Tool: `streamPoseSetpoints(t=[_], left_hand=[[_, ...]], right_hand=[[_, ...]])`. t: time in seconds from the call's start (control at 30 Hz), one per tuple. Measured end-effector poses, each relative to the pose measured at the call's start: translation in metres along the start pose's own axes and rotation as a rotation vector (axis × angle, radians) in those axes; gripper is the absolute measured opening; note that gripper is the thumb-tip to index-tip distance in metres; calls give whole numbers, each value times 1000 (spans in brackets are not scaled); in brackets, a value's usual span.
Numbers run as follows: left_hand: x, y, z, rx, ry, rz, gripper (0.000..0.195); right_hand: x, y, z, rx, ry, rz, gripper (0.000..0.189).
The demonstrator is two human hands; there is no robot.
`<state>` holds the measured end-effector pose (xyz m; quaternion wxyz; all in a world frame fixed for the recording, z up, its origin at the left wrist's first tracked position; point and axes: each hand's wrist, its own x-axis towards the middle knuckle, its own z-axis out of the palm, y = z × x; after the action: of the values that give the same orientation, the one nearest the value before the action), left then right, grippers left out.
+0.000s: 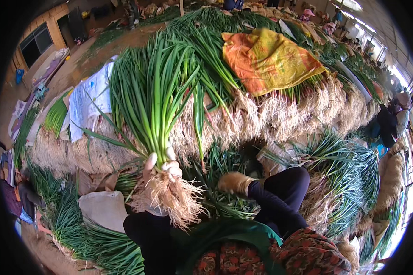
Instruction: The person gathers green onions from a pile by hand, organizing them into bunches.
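My left hand (161, 166), in a pale glove, is closed round the lower stalks of a bunch of long green onion-like plants (155, 99). The leaves stretch up and away, and a mass of pale stringy roots (180, 199) hangs below the fist. To the right, my right hand (235, 183) wears a tan glove and is blurred; it is over dark green leaves, and whether its fingers are closed cannot be made out. A long row of similar bunches with bushy roots (282, 113) lies just beyond both hands.
A yellow and orange woven sack (272, 62) and a white sack (93, 99) lie over parts of the row. More bunches (351, 172) are heaped at the right and others (75, 220) at the left, by a pale sack (105, 209). People are at both side edges and far back.
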<state>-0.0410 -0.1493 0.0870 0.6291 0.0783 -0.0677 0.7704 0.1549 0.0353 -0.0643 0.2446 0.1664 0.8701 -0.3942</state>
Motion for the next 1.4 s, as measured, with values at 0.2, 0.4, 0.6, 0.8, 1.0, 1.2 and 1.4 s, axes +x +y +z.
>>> streamPoseSetpoints(t=[0.2,0.4,0.6,0.8,1.0,1.2,1.4], left_hand=[[12,-15,-34,473,335,-77,38],[-2,-28,-58,812,572,-29,47],[10,-52,-31,550,496,23,31],[44,-98,-20,275,133,-93,37],[12,-59,-2,246,190,-24,59],[26,-61,-26,366,284,-95,52],[18,-54,-29,562,424,-3,43]], right_hand=[[56,-38,-71,598,620,-130,34],[37,-102,-63,5,973,-364,36],[27,-95,-71,1821,198,-383,30],[86,24,-30,1230,803,-493,22],[27,4,-73,589,571,-303,23],[-14,-7,-163,-3,902,223,29],[-44,-83,-56,108,851,-266,17]])
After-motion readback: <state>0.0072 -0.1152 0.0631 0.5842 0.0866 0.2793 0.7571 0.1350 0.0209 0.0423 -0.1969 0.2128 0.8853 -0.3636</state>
